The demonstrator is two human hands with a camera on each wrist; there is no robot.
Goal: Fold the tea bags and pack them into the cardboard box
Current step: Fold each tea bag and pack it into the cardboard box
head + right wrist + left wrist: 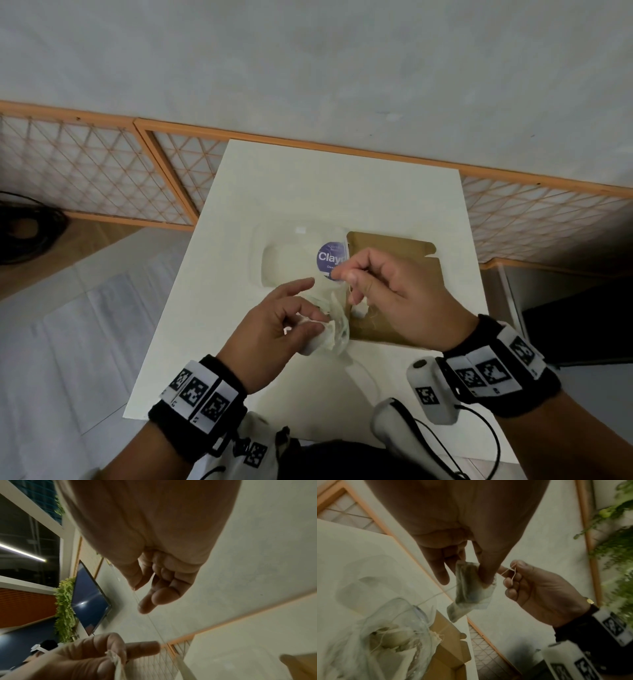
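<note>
My left hand (pixel 310 320) pinches a white tea bag (pixel 325 334) between thumb and fingers above the near middle of the white table (pixel 376 192). In the left wrist view the tea bag (pixel 471 592) hangs from that hand (pixel 467 574), partly folded. My right hand (pixel 344 274) pinches the bag's thin string (pixel 513 573) just to the right, fingers curled. The open brown cardboard box (pixel 394 253) lies flat under the right hand. A clear plastic bag (pixel 298 253) with a purple label lies left of the box; more tea bags (pixel 393 635) sit in its mouth.
A wooden lattice screen (pixel 102 171) runs behind the table along a grey wall. A black cable coil (pixel 24 233) lies on the floor at far left. A white device with a black cord (pixel 394 425) sits at the table's near edge.
</note>
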